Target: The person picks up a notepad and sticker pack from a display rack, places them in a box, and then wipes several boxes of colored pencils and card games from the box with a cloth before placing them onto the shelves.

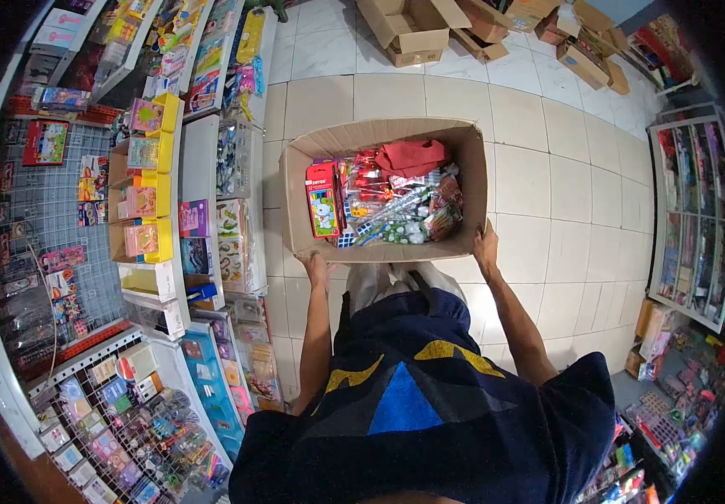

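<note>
An open cardboard box [387, 254] is held in front of my body, its near corners in my two hands. My left hand [316, 267] grips the near left corner, and my right hand [485, 247] is closed on the near right corner. Inside stands a red pack with a cartoon picture [324, 202] against the left wall. A red cloth-like piece [411, 158] lies at the back right. Between them is a jumble of clear-wrapped packets [392, 208], with blue-and-white checked bits near the front. The fingertips behind the cardboard are partly hidden.
Shelving with several small packaged goods [139, 202] runs along the left. Empty cardboard boxes [417, 38] sit on the tiled floor [530, 189] at the back. A glass-fronted display case [694, 218] stands at the right, with more goods [673, 420] below it.
</note>
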Motion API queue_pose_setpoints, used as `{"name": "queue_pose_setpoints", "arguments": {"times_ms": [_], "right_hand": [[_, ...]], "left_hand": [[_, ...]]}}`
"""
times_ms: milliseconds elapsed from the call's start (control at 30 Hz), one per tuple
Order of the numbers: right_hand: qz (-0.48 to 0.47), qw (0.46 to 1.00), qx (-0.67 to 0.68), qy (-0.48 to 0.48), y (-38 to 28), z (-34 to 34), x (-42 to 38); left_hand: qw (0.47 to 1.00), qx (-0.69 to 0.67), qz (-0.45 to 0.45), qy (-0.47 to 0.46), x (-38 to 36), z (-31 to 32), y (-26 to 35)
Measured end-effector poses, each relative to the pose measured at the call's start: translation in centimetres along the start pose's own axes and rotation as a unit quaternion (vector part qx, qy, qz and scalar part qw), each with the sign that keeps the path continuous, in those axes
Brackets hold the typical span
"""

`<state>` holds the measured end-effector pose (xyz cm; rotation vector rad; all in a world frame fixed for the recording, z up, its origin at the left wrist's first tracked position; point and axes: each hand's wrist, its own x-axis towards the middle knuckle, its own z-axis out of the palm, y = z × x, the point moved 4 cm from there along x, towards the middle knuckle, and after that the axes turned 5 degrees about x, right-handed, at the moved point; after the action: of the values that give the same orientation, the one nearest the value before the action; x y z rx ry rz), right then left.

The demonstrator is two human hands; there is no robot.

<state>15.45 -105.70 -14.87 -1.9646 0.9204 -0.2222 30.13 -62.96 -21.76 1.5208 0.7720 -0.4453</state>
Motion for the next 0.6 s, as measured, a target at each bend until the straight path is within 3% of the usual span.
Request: {"name": "queue_pose_setpoints", "arguments": {"times_ms": [133, 233, 333, 600], "right_hand": [[0.019, 1.000, 0.007, 0.004, -0.8, 0.0, -0.2], [0.061, 0.998, -0.019, -0.001, -0.1, 0.0, 0.0], [0.037, 0.999, -0.014, 0.006, 0.6, -0.2, 0.0], [0.043, 0.999, -0.008, 0.011, 2.7, 0.2, 0.0]], "left_hand": [[0.995, -0.015, 0.012, -0.096, 2.2, -0.5, -1.1], [1.000, 0.002, -0.005, -0.027, -0.3, -0.1, 0.1], [1.000, -0.004, 0.001, -0.012, -1.0, 0.2, 0.4], [1.000, -0.011, 0.010, -0.025, 1.3, -0.5, -2.2]]}}
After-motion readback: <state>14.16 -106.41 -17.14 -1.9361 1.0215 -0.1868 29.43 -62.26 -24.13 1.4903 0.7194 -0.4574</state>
